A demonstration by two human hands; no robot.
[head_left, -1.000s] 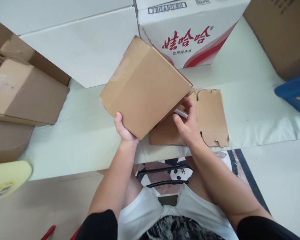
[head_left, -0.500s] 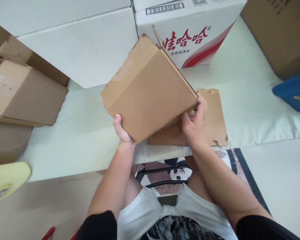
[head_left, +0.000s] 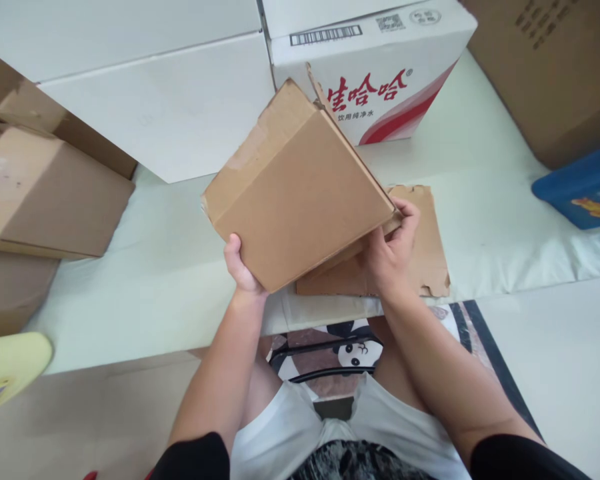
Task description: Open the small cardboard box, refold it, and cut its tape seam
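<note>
I hold a small brown cardboard box (head_left: 300, 187) tilted above the table, one corner pointing toward me. My left hand (head_left: 241, 267) grips its near left edge, thumb on top and fingers underneath. My right hand (head_left: 390, 257) is closed on the box's right corner, fingers curled around the edge. Under the box lies a flat torn piece of cardboard (head_left: 427, 247) on the pale table (head_left: 170, 267). The white thing my right hand held earlier is hidden.
A white carton with red characters (head_left: 375, 67) and a plain white box (head_left: 145, 100) stand behind. Brown boxes (head_left: 45, 193) sit at the left, another brown box (head_left: 545, 73) and a blue item (head_left: 580, 190) at the right. A yellow object (head_left: 7, 367) lies low left.
My right hand moved from under the box, where it pinched a white stick-like thing, up to grip the box's right corner. The box tipped slightly and the view shifted a little.
</note>
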